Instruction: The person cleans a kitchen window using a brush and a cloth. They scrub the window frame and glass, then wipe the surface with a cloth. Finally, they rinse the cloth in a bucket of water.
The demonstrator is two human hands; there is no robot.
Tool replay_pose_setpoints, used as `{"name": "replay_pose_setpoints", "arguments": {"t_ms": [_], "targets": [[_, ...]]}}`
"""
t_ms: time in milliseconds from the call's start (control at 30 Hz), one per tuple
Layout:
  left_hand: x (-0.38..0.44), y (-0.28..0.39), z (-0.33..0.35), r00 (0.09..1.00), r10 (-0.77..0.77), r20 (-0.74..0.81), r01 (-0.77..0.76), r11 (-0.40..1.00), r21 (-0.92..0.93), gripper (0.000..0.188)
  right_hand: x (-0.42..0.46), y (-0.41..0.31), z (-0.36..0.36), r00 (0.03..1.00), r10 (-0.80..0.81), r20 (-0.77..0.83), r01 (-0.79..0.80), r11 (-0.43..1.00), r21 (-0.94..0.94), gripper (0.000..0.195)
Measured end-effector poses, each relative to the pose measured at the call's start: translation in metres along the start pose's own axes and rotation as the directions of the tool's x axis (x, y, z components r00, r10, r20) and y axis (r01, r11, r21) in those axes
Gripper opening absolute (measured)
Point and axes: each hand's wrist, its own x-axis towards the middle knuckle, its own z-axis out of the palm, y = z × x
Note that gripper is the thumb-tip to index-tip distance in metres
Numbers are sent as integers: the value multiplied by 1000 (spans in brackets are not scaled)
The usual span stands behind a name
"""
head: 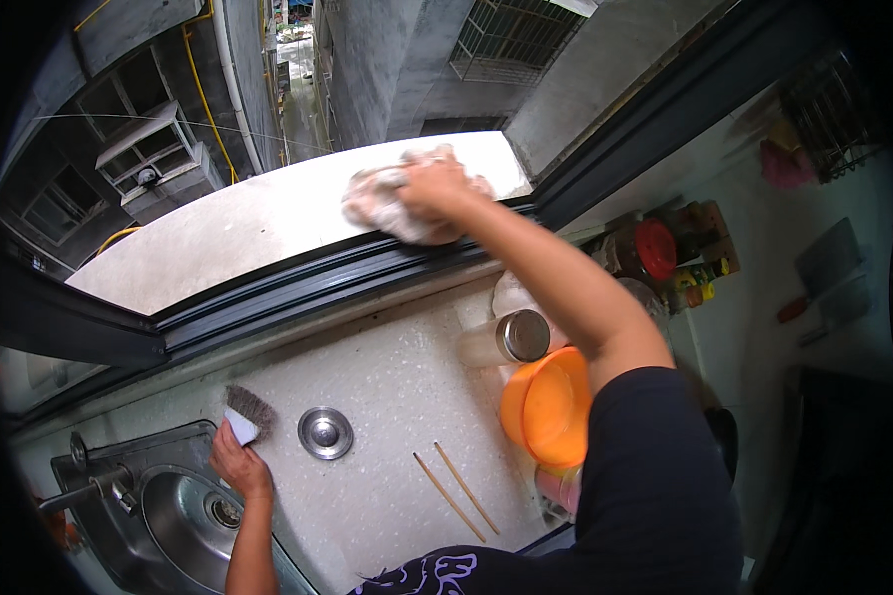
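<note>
My right hand [439, 186] grips a crumpled, light cloth [387, 204] at the window, over the pale outer ledge [268, 223] and the edge of the dark window track [268, 296]; both are slightly blurred. Down at the left, my left hand [239, 462] holds a small brush with a white handle and dark bristles [249, 413] over the speckled counter [372, 387], beside the sink. A round metal sink strainer [325, 433] lies on the counter to the right of the brush. Two wooden chopsticks [458, 491] lie further right.
A steel sink [186, 520] with a faucet [104, 487] is at lower left. An orange plastic basin [547, 409], a metal-lidded jar [525, 336] and a red-lidded container [653, 249] stand along the right. Beyond the open window, buildings drop to an alley far below.
</note>
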Motion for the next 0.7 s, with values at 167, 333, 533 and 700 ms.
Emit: {"name": "replay_pose_setpoints", "arguments": {"t_ms": [167, 333, 533, 700], "targets": [[0, -3, -2, 1000, 4, 14, -4, 1000, -5, 52, 24, 91, 30, 968, 249, -40, -245, 966, 87, 53], [-3, -2, -3, 1000, 13, 24, -13, 1000, 1, 53, 69, 122, 29, 943, 301, -138, -275, 945, 179, 45], [-5, -6, -1, 1000, 5, 18, -5, 1000, -11, 59, 59, 100, 25, 830, 546, -120, -501, 822, 271, 42], [-3, -4, 3, 1000, -11, 7, 11, 1000, 18, 55, 28, 95, 10, 846, 514, 141, -521, 854, 11, 45]]}}
